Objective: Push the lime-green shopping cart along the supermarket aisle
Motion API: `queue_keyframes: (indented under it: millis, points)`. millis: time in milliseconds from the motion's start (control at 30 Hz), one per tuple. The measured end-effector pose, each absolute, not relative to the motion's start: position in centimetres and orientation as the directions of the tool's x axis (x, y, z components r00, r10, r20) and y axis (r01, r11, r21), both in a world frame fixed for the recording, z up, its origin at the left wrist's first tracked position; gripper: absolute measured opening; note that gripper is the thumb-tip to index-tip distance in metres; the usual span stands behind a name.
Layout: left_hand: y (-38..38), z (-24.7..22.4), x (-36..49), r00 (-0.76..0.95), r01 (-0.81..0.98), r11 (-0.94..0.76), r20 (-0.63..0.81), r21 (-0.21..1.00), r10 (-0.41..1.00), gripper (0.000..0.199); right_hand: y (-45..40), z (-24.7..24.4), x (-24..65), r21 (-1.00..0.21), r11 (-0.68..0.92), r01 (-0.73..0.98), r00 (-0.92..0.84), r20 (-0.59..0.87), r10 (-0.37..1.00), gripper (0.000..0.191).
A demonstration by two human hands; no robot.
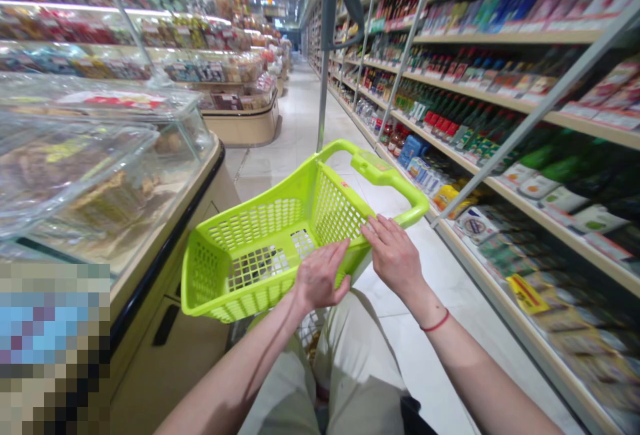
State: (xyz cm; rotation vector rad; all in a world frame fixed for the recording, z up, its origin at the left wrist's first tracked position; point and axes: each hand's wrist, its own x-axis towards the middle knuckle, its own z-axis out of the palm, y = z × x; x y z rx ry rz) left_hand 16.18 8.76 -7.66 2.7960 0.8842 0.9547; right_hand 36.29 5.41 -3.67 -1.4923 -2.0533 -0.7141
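A lime-green plastic shopping basket with lattice walls sits tilted in front of my legs, and nothing lies inside it. My left hand is closed over its near rim, thumb apart from the fingers. At the near right corner my right hand grips the rim beside the basket's looped green handle. A red string circles my right wrist. From the basket's far corner rises a thin grey pole with a dark grey pull grip on top. The fingertips of both hands are partly hidden by the rim.
Tall shelves of bottles and packets line the right side. Close on the left stands a display counter with clear-lidded bins, and behind it are tiers of bagged goods. A white tiled aisle runs ahead between them.
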Motion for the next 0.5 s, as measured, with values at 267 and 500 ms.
queue_keyframes:
  millis: [267,500]
  points:
    - [8.8,-7.8,16.1,0.640,0.498,-0.842,0.567,0.209,0.519,0.074,7.2,-1.6,42.1,0.128,0.099,0.987,-0.161,0.732,0.662,0.043]
    - [8.7,-7.7,16.1,0.644,0.506,-0.843,0.570,0.181,0.510,0.071,7.4,-2.0,41.9,0.102,-0.003,0.995,-0.077,0.770,0.633,0.038]
